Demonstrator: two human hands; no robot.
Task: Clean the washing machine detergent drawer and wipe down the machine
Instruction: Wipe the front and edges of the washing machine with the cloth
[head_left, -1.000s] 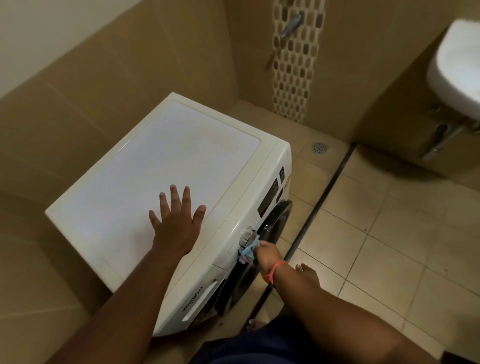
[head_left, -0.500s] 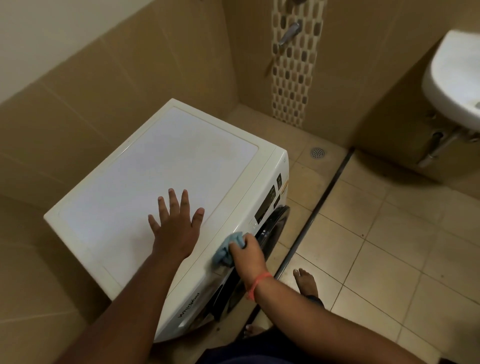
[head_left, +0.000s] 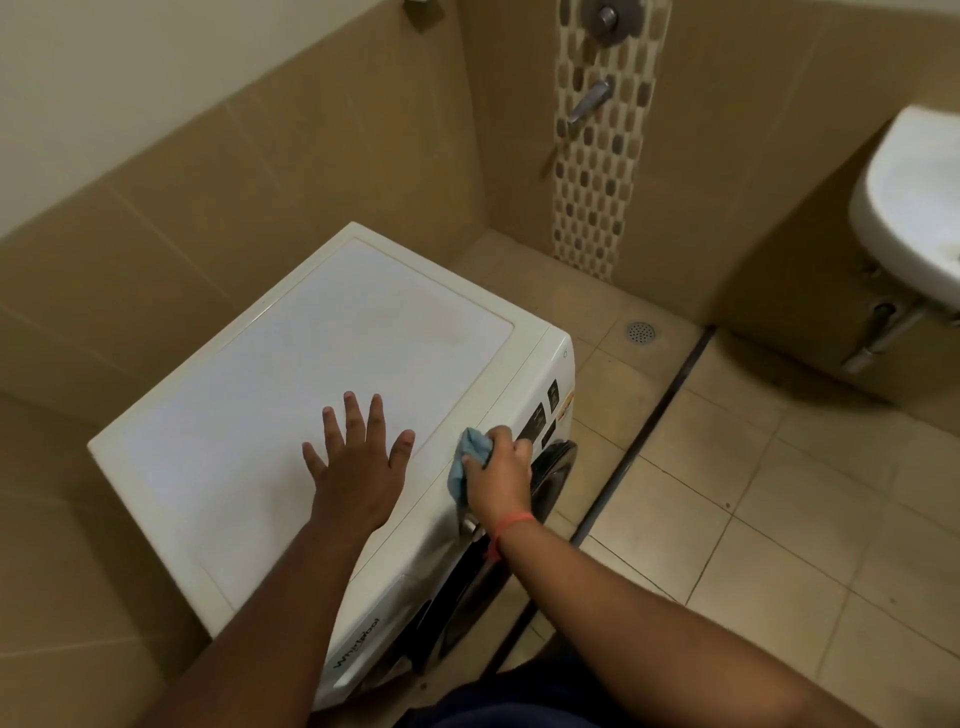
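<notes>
A white front-loading washing machine (head_left: 311, 374) stands against the tiled wall on the left. My left hand (head_left: 358, 462) lies flat on its top, fingers spread. My right hand (head_left: 498, 478) grips a light blue cloth (head_left: 470, 460) and presses it on the upper front panel, just left of the dark display (head_left: 535, 423). The round dark door (head_left: 550, 478) shows below my right hand. The detergent drawer front (head_left: 363, 660), with the brand name, sits shut at the near end of the panel. The dial is hidden behind my hand.
A white wall basin (head_left: 914, 218) with its pipe hangs at the right. A tap (head_left: 589, 101) sticks out of the pebble-tile strip on the back wall. A floor drain (head_left: 640, 331) and a dark floor channel (head_left: 654, 415) lie right of the machine.
My right hand has slid the cloth up from the dial to the top edge of the front panel and toward the display. My left hand has stayed flat on the top.
</notes>
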